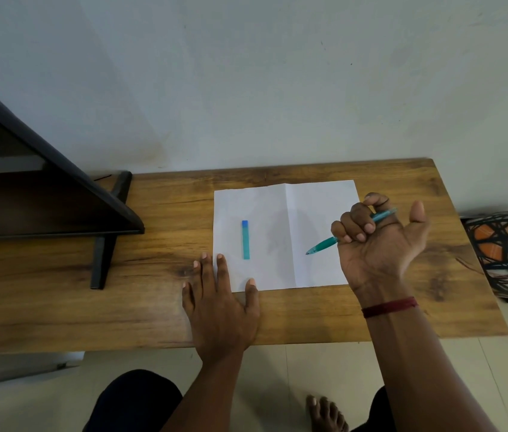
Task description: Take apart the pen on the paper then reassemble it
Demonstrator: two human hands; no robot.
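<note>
Pen [340, 236], teal and pointing tip-down toward the left, is gripped in the curled fingers of the right hand [380, 241] above the right half of a creased white paper [318, 207] on a wooden table [168, 307]; its cap [245, 240] lies on the sheet's left half, while the left hand [220, 304] rests flat and empty, fingers spread, across the paper's near left corner

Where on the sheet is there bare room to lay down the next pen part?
The paper is bare between the cap and the centre fold, and along its far edge. The right half is crowded: the right hand holds the pen over it. The left hand covers the near-left corner.
</note>
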